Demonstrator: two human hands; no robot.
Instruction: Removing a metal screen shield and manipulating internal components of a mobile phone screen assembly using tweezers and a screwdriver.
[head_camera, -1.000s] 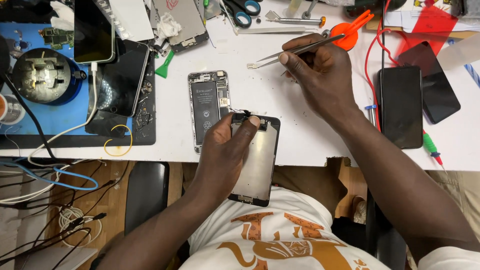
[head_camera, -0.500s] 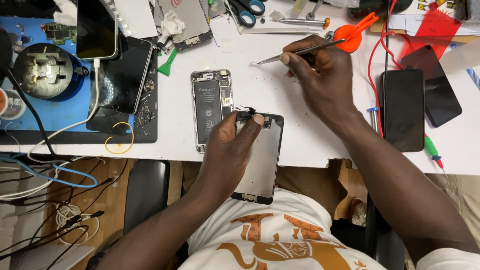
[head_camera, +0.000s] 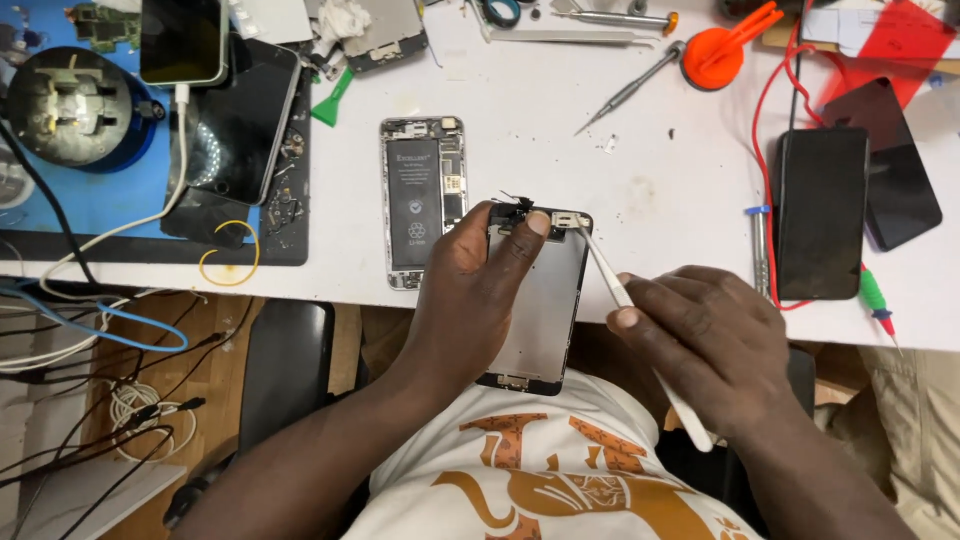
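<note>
Since the earlier frame the right hand (head_camera: 715, 345) has come down from the table's far side, its fingers pinched on a white tool (head_camera: 640, 320) whose tip meets the top edge of the screen panel (head_camera: 540, 310). The left hand (head_camera: 475, 290) clamps that panel, thumb near the tip. Just beyond its fingers lies the opened phone body (head_camera: 420, 200); a dark phone (head_camera: 822, 210) lies beyond the right hand.

I see bare white tabletop (head_camera: 560, 130) open above the screen panel (head_camera: 545, 310). The opened phone body (head_camera: 420, 200) crowds the left, a black phone (head_camera: 820, 210) and red cable (head_camera: 765, 130) hem the right.
</note>
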